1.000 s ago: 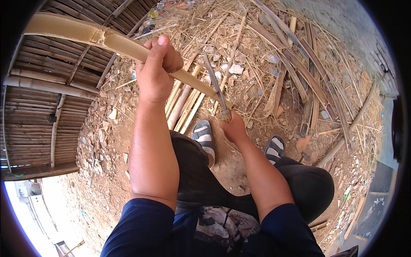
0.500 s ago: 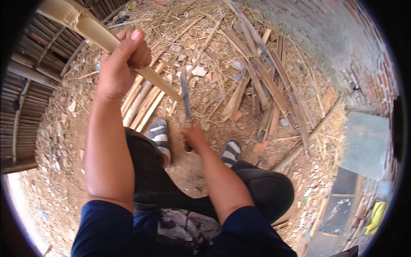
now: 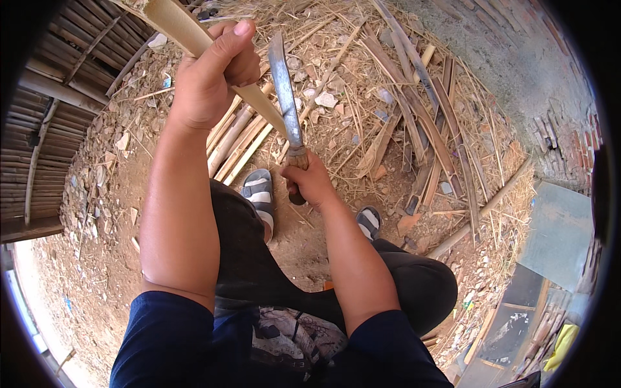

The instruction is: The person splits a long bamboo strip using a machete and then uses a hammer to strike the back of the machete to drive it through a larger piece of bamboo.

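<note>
Head view shows few packaged goods: a yellow bundle (image 3: pixel 564 341), perhaps a bag, lies far off to the right of the right hand (image 3: pixel 312 181), beside a flat grey panel (image 3: pixel 557 233). That hand is clenched on the handle of a long knife (image 3: pixel 285 97), blade pointing away. Just left, the left hand (image 3: pixel 210 77) grips a pale bamboo strip (image 3: pixel 187 33) that slants down behind the blade. Bamboo offcuts (image 3: pixel 414 116) litter the ground beyond both hands.

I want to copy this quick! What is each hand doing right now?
Left hand: closed around a bamboo strip.
Right hand: closed on the handle of a long knife, blade pointing up.
</note>
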Motion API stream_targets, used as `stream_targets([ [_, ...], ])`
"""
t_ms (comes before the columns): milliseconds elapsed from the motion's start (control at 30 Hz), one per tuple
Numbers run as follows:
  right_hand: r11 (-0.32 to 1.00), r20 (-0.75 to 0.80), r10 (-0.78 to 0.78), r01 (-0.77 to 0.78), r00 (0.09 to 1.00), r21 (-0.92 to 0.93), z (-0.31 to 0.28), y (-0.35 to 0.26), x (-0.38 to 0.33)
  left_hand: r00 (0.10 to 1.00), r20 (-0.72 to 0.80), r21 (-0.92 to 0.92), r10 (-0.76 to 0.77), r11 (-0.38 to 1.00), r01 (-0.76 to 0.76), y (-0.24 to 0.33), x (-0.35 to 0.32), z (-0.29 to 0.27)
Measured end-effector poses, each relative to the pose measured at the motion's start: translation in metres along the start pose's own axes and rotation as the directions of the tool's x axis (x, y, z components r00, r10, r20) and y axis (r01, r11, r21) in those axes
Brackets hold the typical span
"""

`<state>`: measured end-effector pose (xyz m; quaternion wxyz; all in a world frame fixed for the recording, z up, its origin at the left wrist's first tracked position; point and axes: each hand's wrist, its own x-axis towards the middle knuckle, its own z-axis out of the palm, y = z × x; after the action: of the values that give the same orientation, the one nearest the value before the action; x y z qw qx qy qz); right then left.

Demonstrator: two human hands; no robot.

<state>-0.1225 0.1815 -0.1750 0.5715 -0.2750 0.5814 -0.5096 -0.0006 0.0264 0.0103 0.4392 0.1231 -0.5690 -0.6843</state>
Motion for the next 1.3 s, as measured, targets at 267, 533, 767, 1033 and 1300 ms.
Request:
stream_targets([
  [267, 0.888, 0.029, 0.319, -0.309, 0.947, 0.340, -0.030, 0.080, -0.004, 1.000, -0.004, 0.014, -0.013, 1.000, 0.013, -0.001, 0.003, -0.001],
  [533, 0.779, 0.271, 0.258, -0.366, 0.927, 0.509, -0.032, 0.061, -0.003, 1.000, -0.002, 0.027, 0.002, 1.000, -0.002, -0.003, 0.006, 0.006],
  [767, 0.776, 0.346, 0.168, -0.341, 0.923, 0.530, -0.027, 0.035, -0.004, 1.000, -0.011, 0.012, 0.009, 1.000, -0.009, -0.004, 0.007, 0.004],
  [1033, 0.645, 0.392, 0.230, -0.441, 0.891, 0.624, -0.030, 0.065, -0.010, 0.977, -0.198, 0.088, 0.079, 0.994, -0.063, -0.007, 0.010, 0.007],
  [1300, 0.999, -0.037, -0.046, 0.045, 0.998, -0.021, 0.008, 0.043, 0.006, 0.792, -0.591, 0.182, 0.152, 0.982, -0.052, -0.005, 0.010, 0.016],
])
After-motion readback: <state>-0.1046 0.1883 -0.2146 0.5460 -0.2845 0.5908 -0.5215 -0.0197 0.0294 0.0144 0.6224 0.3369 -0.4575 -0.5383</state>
